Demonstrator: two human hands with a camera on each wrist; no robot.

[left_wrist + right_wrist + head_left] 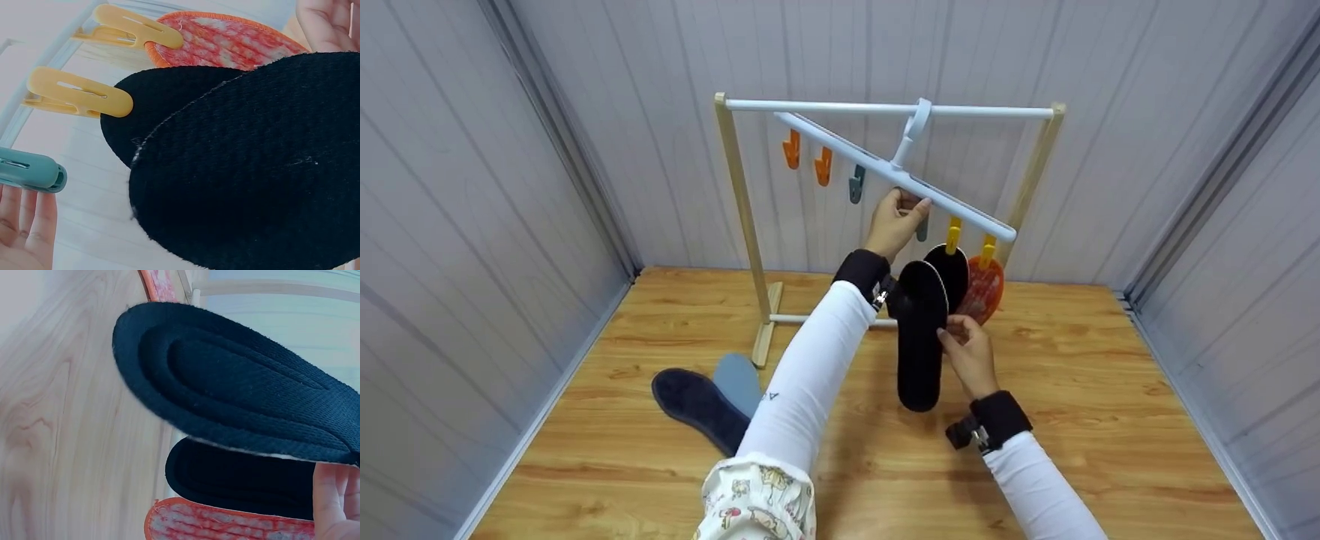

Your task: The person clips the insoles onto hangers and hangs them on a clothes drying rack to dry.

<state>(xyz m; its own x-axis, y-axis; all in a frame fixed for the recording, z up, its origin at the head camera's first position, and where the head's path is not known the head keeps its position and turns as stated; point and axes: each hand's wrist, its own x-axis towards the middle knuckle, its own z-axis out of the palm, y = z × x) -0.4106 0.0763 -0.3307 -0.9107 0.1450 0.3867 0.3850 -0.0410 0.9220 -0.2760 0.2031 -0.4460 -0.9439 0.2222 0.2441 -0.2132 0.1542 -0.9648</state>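
My right hand (pixel 971 356) pinches a black shoe insole (pixel 921 337) by its side edge, holding it upright below the hanger. My left hand (pixel 894 225) is up at the white clip hanger (pixel 960 210), thumb and fingers pinching a grey-green clip (pixel 31 170). Beside it, one yellow clip (pixel 953 238) holds a second black insole (pixel 951 271), and another yellow clip (pixel 988 251) holds a red patterned insole (pixel 986 289). In the right wrist view the held insole (pixel 225 388) shows a ridged heel end. The left thumb is out of sight in the left wrist view.
The hanger hooks over the white rail (pixel 825 107) of a wooden-legged stand. Two orange clips (pixel 823 166) and another grey-green clip (pixel 856 184) hang on its left half. A dark insole (pixel 697 405) and a grey-blue insole (pixel 739 381) lie on the wood-grain surface (pixel 607 450).
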